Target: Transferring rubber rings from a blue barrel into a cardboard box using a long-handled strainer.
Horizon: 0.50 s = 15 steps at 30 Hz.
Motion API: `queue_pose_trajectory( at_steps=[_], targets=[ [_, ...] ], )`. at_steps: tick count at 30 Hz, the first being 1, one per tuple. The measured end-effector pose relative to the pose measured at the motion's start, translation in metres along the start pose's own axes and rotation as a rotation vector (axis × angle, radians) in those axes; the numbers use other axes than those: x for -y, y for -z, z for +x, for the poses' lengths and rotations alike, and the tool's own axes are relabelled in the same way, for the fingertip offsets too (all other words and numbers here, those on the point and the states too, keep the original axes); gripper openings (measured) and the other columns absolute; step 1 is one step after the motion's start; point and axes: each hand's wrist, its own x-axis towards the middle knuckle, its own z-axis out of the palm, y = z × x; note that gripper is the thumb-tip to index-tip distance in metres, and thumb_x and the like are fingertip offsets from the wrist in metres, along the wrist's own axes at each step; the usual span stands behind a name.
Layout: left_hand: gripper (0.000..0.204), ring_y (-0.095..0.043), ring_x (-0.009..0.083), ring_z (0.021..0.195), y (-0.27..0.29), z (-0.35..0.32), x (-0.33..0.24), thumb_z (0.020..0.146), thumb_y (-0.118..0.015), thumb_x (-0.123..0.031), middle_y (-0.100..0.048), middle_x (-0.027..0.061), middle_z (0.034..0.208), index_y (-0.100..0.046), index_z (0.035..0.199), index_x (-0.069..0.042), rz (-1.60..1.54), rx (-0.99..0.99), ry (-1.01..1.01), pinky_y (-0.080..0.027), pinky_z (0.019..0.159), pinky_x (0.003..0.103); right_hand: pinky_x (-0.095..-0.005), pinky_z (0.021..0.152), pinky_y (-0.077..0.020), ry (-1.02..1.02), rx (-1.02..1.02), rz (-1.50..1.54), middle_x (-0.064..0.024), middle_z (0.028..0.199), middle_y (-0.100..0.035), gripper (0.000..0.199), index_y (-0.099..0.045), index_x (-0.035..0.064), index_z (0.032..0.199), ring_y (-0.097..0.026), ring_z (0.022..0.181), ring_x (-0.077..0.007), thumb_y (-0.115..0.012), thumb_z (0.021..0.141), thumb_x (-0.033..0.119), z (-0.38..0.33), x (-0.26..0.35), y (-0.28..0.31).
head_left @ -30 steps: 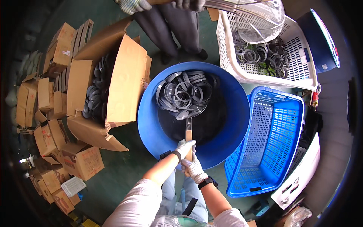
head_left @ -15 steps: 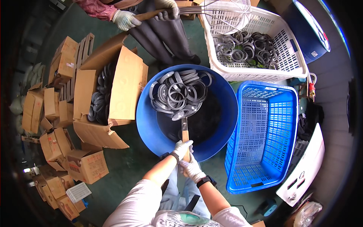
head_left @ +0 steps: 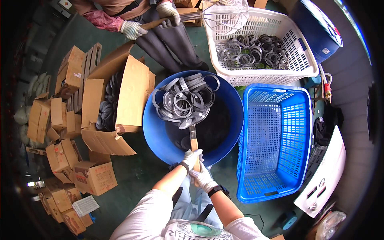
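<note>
Both my gloved hands are closed round the wooden handle of a long scoop [head_left: 194, 144]. My left hand [head_left: 193, 157] grips nearer its metal shank, and my right hand [head_left: 203, 179] is lower, towards my body. A heap of grey rings [head_left: 185, 100] covers the scoop's head, whose shape is hidden. The heap is over the far part of a round blue tub [head_left: 150, 126], whose dark inside shows below it. Across the tub a person holds a wire strainer [head_left: 225, 16] by its wooden handle, over a white basket [head_left: 262, 76].
More grey rings [head_left: 256, 50] lie in the white basket. On the right stands a blue perforated basket [head_left: 274, 194], with a blue drum [head_left: 316, 30] behind. Left of the tub, an open carton [head_left: 134, 94] contains dark round parts; more cartons [head_left: 94, 176] stand farther left.
The tub and both baskets appear slightly farther left as the view shifts. The other person's strainer has shifted left too. My grip on the scoop handle is unchanged.
</note>
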Motion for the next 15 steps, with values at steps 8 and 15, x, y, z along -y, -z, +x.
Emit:
queue_pose_trajectory(
  at_steps=[8,15],
  targets=[
    [0.021,-0.059,0.0193,0.053,0.009,-0.007,0.010,0.085,-0.072,-0.021,-0.060,0.0057,0.065,-0.056,0.085,-0.007,-0.017,0.008,0.002,-0.049,0.050,0.034,-0.0276,0.052,-0.0464,-0.007,-0.004,0.025,-0.0015,0.078,-0.055,0.059,-0.039,0.0143,0.137,-0.053,0.056,-0.0129,-0.066,0.085,0.010,-0.011,-0.009,-0.008],
    [0.021,-0.058,0.0189,0.053,0.021,-0.023,0.020,0.085,-0.072,-0.021,-0.059,0.0055,0.065,-0.056,0.085,-0.007,0.006,0.016,0.050,-0.048,0.050,0.033,-0.0282,0.049,-0.0451,0.017,-0.018,0.008,-0.0010,0.079,-0.054,0.065,-0.032,0.0215,0.142,-0.050,0.054,-0.0115,-0.061,0.086,0.004,-0.023,-0.033,-0.017]
  ],
)
